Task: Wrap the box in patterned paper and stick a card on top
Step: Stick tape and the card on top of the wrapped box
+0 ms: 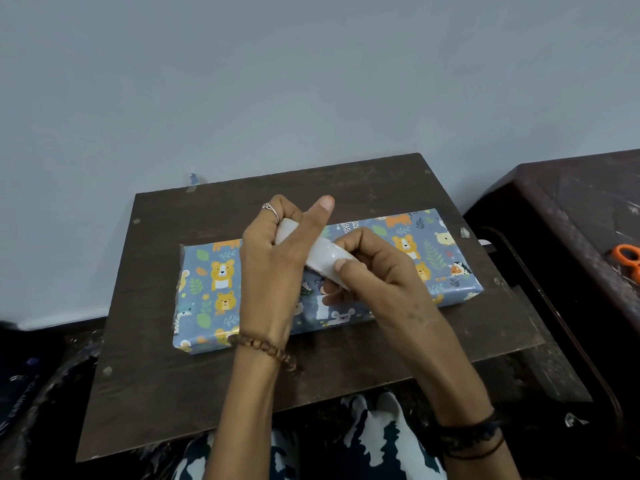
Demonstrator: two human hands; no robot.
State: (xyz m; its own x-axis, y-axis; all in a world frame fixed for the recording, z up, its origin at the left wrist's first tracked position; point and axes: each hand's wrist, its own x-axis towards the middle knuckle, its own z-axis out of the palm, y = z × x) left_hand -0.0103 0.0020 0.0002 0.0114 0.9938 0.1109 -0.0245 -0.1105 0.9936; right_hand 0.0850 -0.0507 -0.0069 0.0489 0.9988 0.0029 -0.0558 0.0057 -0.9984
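A flat box wrapped in blue paper with bears and leaves lies on the dark wooden board. Above its middle, my left hand grips a white roll of tape, with the thumb sticking up. My right hand holds the same roll from the right, its thumb pressed on the roll's outer face. Both hands hover just over the box and hide its centre. No card is in view.
Orange-handled scissors lie on a dark table at the right edge. A grey wall rises right behind the board. Patterned fabric on my lap shows below the board's near edge.
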